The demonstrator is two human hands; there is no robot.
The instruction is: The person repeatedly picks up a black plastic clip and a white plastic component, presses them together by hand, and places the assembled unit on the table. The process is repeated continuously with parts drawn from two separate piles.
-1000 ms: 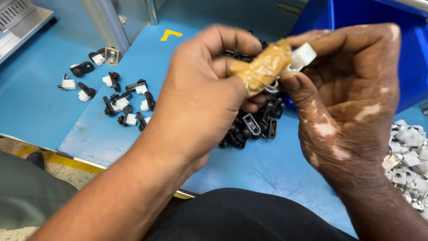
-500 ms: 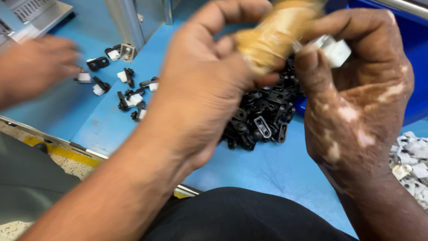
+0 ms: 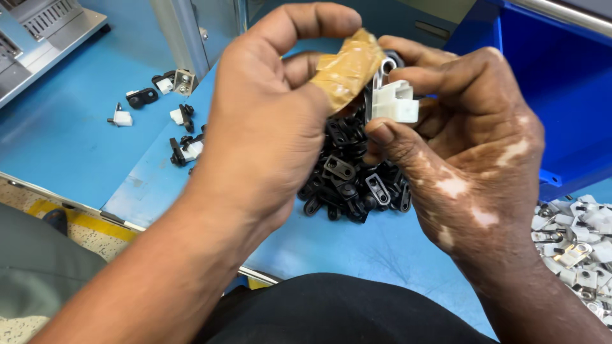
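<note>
The left hand (image 3: 268,121) is raised at centre, back toward the camera, fingers curled, its taped finger (image 3: 347,67) reaching across to the right. The right hand (image 3: 465,153) faces it, thumb and forefinger pinched together. The fingertips of both hands meet. Both forearms rise from the lower edge.

Blue bench (image 3: 76,140) surface. Loose pile of black plastic clips (image 3: 350,181) at centre. Scattered black-and-white assembled pieces (image 3: 182,137) at left. Heap of white and metal parts (image 3: 577,242) at right edge. Blue bin (image 3: 548,83) at upper right. Grey metal machine base (image 3: 38,32) at upper left, upright metal post (image 3: 185,35) beside it.
</note>
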